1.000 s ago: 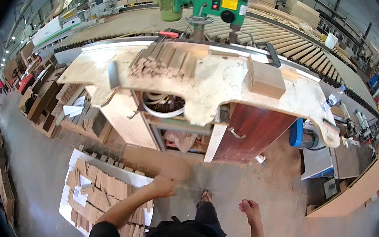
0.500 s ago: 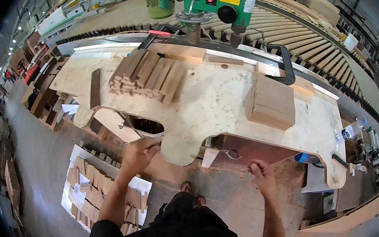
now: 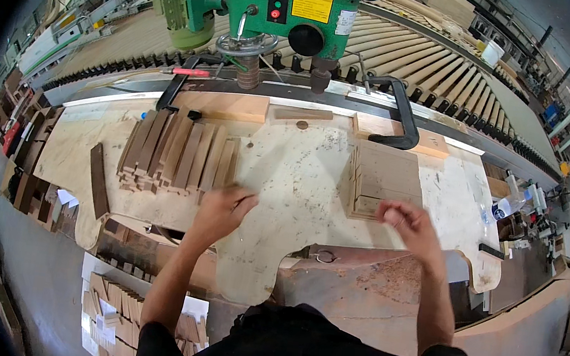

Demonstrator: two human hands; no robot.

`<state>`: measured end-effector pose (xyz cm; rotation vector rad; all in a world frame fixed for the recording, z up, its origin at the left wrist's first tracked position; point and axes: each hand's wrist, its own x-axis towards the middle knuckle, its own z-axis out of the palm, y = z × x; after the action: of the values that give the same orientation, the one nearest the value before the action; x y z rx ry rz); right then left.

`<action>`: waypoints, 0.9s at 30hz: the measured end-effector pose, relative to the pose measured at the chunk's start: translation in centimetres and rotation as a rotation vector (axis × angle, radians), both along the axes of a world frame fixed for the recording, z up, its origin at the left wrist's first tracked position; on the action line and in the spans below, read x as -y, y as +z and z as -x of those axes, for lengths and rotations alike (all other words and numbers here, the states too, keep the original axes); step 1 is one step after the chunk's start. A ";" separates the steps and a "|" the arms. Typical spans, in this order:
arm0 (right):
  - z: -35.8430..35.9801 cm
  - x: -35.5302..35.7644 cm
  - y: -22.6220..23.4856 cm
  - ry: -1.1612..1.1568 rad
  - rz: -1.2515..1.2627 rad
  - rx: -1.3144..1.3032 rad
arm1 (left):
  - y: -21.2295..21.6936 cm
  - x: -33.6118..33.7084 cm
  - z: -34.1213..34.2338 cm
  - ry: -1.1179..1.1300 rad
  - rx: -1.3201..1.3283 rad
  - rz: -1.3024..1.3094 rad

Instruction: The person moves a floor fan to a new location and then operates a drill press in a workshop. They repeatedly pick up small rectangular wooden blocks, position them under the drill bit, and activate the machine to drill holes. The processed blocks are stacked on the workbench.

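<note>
My left hand is over the pale work board, at the near right corner of a pile of brown wood strips. Its fingers bend loosely, the thumb stands off from them, and nothing shows in the grasp. At the right, my right hand hovers by the near right corner of a stack of flat wood blocks. Those fingers are half curled with a gap to the thumb, and I see nothing held. Whether either hand touches the wood is hard to tell.
A green drill press overhangs the back of the board. Black clamps fix wooden fences there. One dark strip lies apart at left. Behind runs a roller conveyor. More wood pieces lie low at left.
Both hands have risen from below the board's front edge to over it, the left toward the strips, the right toward the blocks. My view has shifted closer to the board.
</note>
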<state>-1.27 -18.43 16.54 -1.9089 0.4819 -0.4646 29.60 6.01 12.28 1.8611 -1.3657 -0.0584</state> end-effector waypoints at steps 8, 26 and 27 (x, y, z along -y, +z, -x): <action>-8.6 14.6 8.9 0.006 0.088 0.148 | -5.1 18.4 -7.4 0.126 0.238 -0.138; -32.1 35.0 13.4 0.208 0.125 0.159 | -7.8 28.4 -14.8 0.305 0.571 -0.107; -33.8 35.4 14.2 0.205 0.030 0.215 | -8.0 28.6 -15.3 0.318 0.554 -0.083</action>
<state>32.55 -53.80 30.78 -1.8866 0.1376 -0.5361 44.93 -22.63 4.25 2.2425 -1.4105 0.6118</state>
